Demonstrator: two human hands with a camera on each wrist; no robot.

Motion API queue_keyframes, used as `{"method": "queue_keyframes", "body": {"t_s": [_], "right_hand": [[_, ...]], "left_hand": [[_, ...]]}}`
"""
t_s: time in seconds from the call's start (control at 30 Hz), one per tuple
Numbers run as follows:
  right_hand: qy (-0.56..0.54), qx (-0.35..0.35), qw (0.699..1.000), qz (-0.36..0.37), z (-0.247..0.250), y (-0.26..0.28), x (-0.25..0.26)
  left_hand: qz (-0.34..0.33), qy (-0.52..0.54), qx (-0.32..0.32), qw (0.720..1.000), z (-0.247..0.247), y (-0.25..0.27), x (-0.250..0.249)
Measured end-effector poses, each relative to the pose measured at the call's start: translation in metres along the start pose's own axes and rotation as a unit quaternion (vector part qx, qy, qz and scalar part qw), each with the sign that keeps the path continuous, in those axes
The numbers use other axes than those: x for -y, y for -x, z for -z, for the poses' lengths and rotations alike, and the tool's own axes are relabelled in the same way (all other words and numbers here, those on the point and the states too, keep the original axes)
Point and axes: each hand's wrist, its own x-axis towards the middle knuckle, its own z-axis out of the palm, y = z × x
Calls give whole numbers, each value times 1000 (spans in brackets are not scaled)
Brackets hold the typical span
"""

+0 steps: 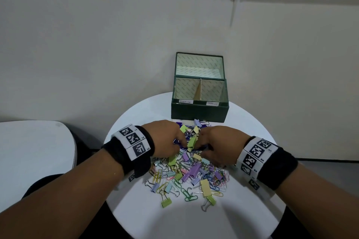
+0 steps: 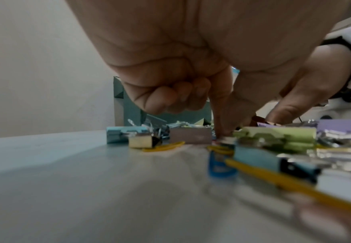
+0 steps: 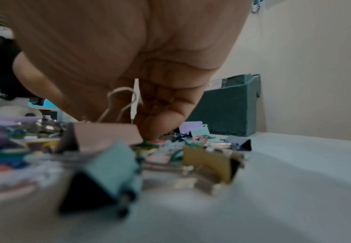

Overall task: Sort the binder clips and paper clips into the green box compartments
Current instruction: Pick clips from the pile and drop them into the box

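Here, both hands were lowered into the mixed clip pile (image 1: 186,169) at the round table's (image 1: 136,219) middle. The left hand (image 1: 165,139) pinched among clips; the right hand's (image 1: 219,143) grip could not be told. The green box (image 1: 200,110) waited, apparently empty, at the far edge.

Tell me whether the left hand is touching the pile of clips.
Touching. In the left wrist view, the left hand points one fingertip down onto the pile of clips, with no gap.
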Motion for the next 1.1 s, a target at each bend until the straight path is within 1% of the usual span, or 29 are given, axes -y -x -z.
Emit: {"method": "queue_keyframes", "body": {"t_s": [0.1,0.2,0.3,0.37,0.43,0.53,0.63,0.7,0.77,0.87,0.93,1.03,1.07,1.1], "right_hand": [[-11,2,1000,1,-2,-2,0],[-22,-5,1000,2,-1,-2,2],[-75,-52,996,-14,5,0,-1],[-147,-102,984,-27,14,0,-5],[-246,-134,959,-48,28,-2,-11],[-392,-157,903,-76,53,-8,-21],[-458,-208,856,-116,75,-22,-38],[-469,-231,839,-152,84,-34,-52],[-441,-247,843,-183,87,-46,-63],[-348,-254,876,-215,88,-57,-71],[-321,-259,885,-218,88,-58,-71],[-272,-307,888,-208,81,-46,-67],[-252,-316,893,-196,77,-39,-65],[-233,-306,905,-183,71,-31,-63]], "left_hand": [[-7,13,-1,1000,-1,-1,-2],[-15,5,-1,1000,-1,-1,-3],[-14,5,-2,1000,-1,-2,-1],[-18,3,-7,1000,-2,-2,1],[-26,9,-19,999,-4,-2,3],[-36,20,-44,998,-4,-1,5],[-36,30,-62,997,-3,-3,4],[-31,35,-71,996,-3,-4,4],[-23,42,-77,996,-3,-4,4],[-14,56,-84,995,-4,-4,4],[-9,68,-90,994,-5,-4,6],[-8,73,-103,992,-4,-4,7],[-3,67,-107,992,-3,-3,8],[7,51,-112,992,-2,-3,8]]}}
